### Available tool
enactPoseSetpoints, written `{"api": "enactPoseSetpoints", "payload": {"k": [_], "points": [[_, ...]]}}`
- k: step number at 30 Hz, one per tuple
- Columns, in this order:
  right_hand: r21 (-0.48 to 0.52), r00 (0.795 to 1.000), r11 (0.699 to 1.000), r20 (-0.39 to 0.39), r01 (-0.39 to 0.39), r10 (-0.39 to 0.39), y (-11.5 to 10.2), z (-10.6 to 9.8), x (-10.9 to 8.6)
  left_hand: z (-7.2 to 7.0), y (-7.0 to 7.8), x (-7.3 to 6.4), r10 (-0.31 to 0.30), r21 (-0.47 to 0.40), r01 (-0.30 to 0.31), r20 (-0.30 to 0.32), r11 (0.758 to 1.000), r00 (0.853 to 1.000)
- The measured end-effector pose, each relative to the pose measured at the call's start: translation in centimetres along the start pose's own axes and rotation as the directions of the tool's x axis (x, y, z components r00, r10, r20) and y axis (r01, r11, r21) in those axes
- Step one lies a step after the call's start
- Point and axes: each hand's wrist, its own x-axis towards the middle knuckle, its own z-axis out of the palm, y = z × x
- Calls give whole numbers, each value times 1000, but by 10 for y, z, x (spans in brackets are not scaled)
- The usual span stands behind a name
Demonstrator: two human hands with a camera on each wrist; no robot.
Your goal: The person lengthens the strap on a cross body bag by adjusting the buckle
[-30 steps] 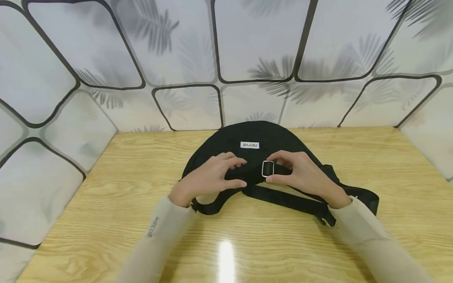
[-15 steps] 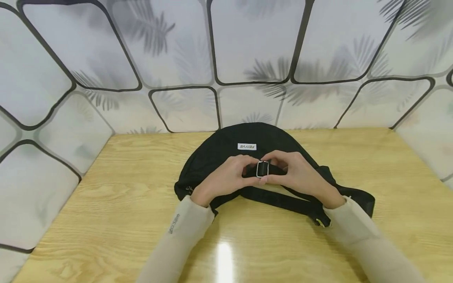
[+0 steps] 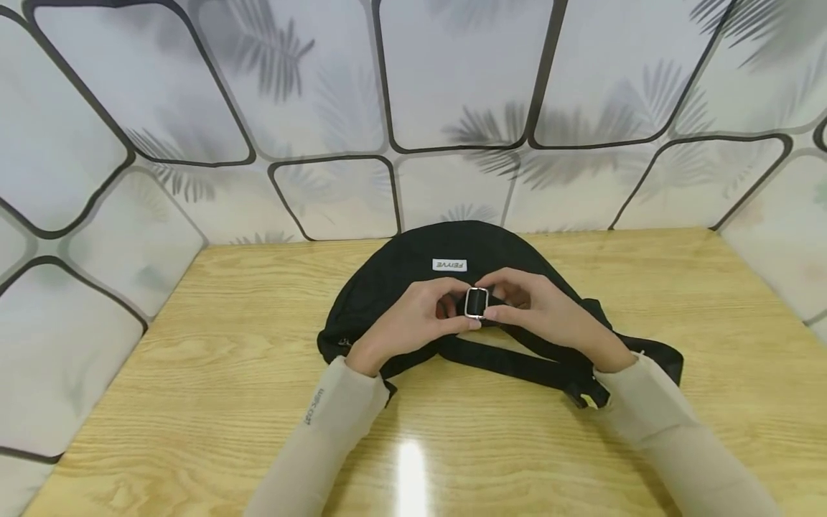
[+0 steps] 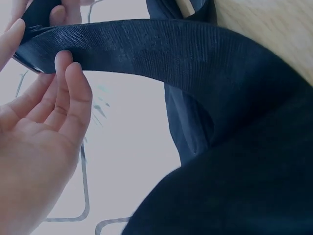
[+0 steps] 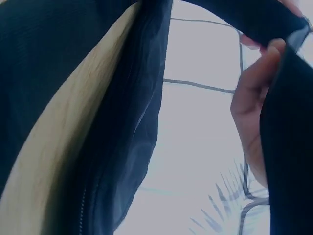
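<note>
A black half-moon bag (image 3: 388,280) with a white label (image 3: 449,265) lies on the table in the head view. In front of it, both hands hold up a silver rectangular strap slider (image 3: 467,303) with black webbing threaded through. My left hand (image 3: 423,314) pinches the slider's left side, thumb at its lower edge. From the right, my right hand (image 3: 543,314) grips the slider and the webbing behind it. The wide black strap (image 4: 146,49) arches away from the fingers in the left wrist view. In the right wrist view, the strap partly hides the right hand (image 5: 252,107).
Another length of strap (image 3: 510,364) runs along the bag's front to a black end fitting (image 3: 584,396) beside the right sleeve. A strap loop (image 3: 652,359) lies at the right. Patterned panels (image 3: 342,197) stand behind the wooden table (image 3: 194,402).
My left hand has moved right, from apart with fingers spread to gripping the slider's left side. The right hand keeps its hold, and the slider now faces up more toward the head camera.
</note>
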Motion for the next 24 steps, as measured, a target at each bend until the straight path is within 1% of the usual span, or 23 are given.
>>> {"api": "enactPoseSetpoints", "payload": {"k": [3, 5, 8, 13, 17, 21, 24], "points": [[43, 998, 998, 48, -46, 44, 2, -6, 0, -3, 0, -1, 9, -4, -9, -22, 1000, 1000], [75, 995, 995, 75, -71, 66, 3, -9, -1, -5, 1, -2, 5, -8, -5, -34, 1000, 999], [145, 991, 984, 93, -106, 93, 5, -12, -1, -7, 1, -3, -7, -13, 7, -34, 1000, 999], [231, 991, 966, 91, -120, 101, 6, -11, -3, -6, -1, -5, -8, -51, 7, -12, 999, 1000], [239, 992, 964, 83, -115, 98, 6, -11, -2, -7, 0, -6, 15, -64, -16, -21, 998, 1000], [237, 993, 966, 67, -107, 94, 7, -11, -2, -6, 0, -5, 35, -53, -36, -22, 998, 999], [257, 995, 961, 58, -98, 86, 8, -10, -2, -5, -1, -4, 50, -46, -51, -26, 998, 998]]}}
